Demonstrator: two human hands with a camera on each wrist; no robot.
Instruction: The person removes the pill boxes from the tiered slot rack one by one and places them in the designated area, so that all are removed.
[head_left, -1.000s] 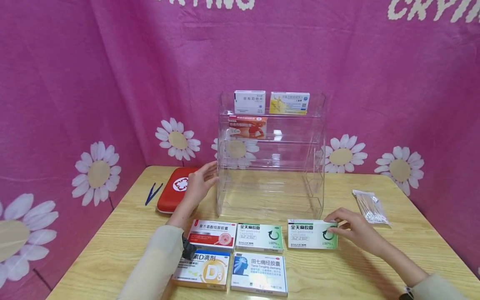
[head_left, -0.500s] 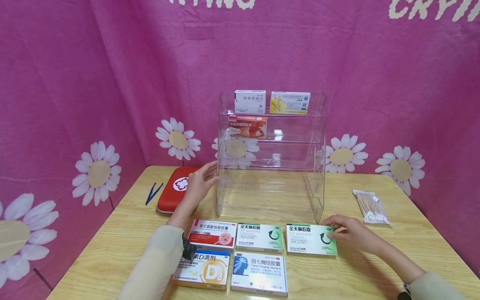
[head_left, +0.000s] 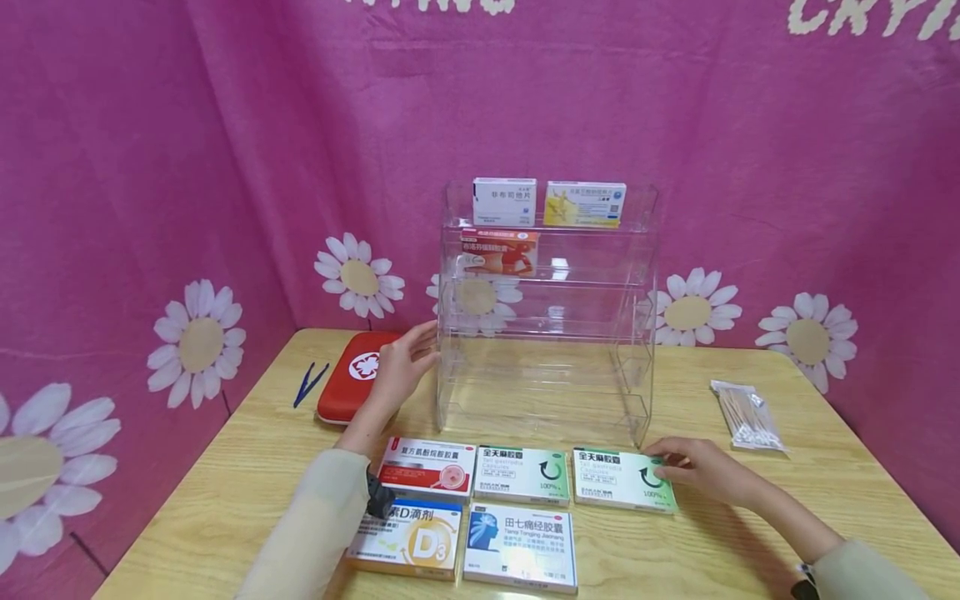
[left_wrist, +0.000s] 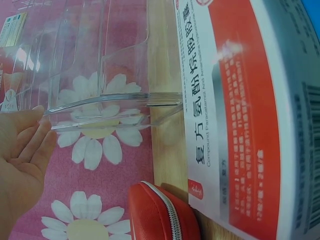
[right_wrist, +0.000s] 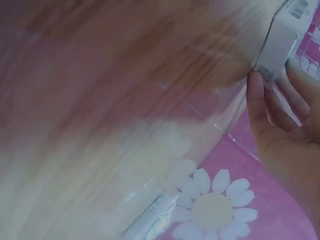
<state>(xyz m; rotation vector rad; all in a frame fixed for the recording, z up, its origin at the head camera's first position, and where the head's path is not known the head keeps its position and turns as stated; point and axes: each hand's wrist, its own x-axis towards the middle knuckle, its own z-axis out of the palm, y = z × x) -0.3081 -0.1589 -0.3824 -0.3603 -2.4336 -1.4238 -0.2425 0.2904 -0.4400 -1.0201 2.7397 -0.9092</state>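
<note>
My left hand (head_left: 402,367) rests its fingertips against the left side of a clear acrylic tiered rack (head_left: 543,400); the left wrist view shows these fingers (left_wrist: 42,142) at the panel's edge. With thumb and fingers, my right hand (head_left: 701,468) pinches the right end of a green-and-white medicine box (head_left: 611,482) lying on the table. A matching green-and-white box (head_left: 517,475) lies to its left. Beside that are a red-and-white box (head_left: 427,467), an orange vitamin D box (head_left: 408,542) and a blue-and-white box (head_left: 517,550). The right wrist view is partly blurred.
Two boxes, white (head_left: 504,202) and yellow-white (head_left: 585,204), stand on the rack's top tier, with a red box (head_left: 498,253) below. Left of the rack lie a red zipped case (head_left: 348,392) and blue tweezers (head_left: 307,387). A cotton swab packet (head_left: 747,414) lies right.
My right hand has lowered the green-and-white medicine box from a raised tilt to flat on the table. The left hand stays at the rack. The head view has shifted slightly.
</note>
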